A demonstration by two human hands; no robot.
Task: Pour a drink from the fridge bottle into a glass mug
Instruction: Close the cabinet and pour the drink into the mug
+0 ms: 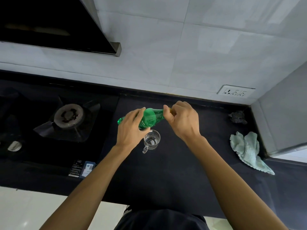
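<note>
Green bottle (149, 117) held nearly level above the black countertop (182, 163), base toward the gas burner (69, 115), neck pointing right; left hand (131, 128) wraps the body, fingers curled over the top and thumb beneath, which looks meant to brace it against twisting. Right hand (181, 118) closes round the neck end, fingers curled over the cap (170, 110); only a sliver of yellow shows between them, so whether the cap is tight or loosened cannot be told. Judged step: unscrewing, not pouring; no liquid leaves the bottle.

Glass mug (152, 140) stands upright on the countertop just below and toward the person from the bottle, apart from both hands, handle (145, 149) pointing toward the person; it appears empty. Its place directly under the bottle should keep the coming tilt short. A pale crumpled cloth (245, 146) lies well to the right, handy for spills.

Risk noted: a level bottle may leak at the neck once opened.
</note>
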